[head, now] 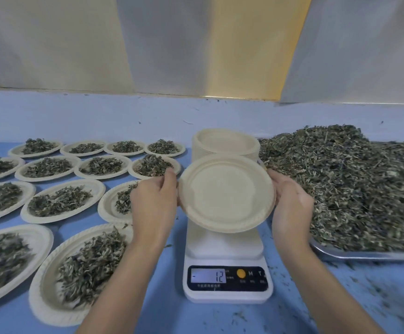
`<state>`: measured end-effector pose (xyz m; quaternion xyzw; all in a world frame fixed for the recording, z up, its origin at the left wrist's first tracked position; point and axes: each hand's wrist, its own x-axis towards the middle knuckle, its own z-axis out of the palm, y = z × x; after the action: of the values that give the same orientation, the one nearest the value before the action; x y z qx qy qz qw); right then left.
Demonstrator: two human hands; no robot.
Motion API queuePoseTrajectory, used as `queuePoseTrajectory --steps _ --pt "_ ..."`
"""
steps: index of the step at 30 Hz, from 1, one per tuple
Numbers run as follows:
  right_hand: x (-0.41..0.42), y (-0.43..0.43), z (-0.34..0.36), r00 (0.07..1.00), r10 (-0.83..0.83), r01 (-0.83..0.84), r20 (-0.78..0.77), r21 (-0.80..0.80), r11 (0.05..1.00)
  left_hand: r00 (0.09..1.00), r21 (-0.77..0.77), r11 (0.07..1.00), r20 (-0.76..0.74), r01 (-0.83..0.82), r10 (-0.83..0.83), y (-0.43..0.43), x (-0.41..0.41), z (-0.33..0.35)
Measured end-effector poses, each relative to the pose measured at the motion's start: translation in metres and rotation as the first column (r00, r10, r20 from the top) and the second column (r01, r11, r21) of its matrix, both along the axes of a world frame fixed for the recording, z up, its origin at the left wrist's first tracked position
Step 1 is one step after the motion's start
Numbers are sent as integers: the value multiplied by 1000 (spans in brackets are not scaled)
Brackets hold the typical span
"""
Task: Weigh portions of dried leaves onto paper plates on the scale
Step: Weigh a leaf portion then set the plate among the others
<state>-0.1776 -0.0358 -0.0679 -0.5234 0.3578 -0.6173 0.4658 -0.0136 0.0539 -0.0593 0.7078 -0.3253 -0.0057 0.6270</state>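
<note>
Now the left hand (155, 201) and right hand (290, 201) gripped an empty plate (225, 194) by its edges above the scale (227, 247).
It should go down flat, in the middle, before any leaves (352, 184) went on.

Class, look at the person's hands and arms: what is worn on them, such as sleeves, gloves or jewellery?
Nothing worn shows. The left hand and right hand have no gloves and no visible rings. The left forearm and right forearm are bare to the frame's edge: no sleeves, watch or bracelet.
</note>
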Motion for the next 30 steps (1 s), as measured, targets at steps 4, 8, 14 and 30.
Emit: queuePoseTrajectory --steps 4,8,14,30 --pt "-4 -1 -19 980 -37 32 -196 -32 999 999 111 994 -46 -17 23 -1 8 -10" --pt "-10 -4 -35 936 2 -6 -352 -12 1000 997 222 975 -71 27 -11 0 13 -17" --pt "-10 -8 -45 863 -2 -2 -505 -8 1000 996 303 950 -75 74 -53 1 15 -21" --pt "-11 -12 -49 871 -73 43 -486 -73 996 993 363 929 111 -68 29 5 19 -21"
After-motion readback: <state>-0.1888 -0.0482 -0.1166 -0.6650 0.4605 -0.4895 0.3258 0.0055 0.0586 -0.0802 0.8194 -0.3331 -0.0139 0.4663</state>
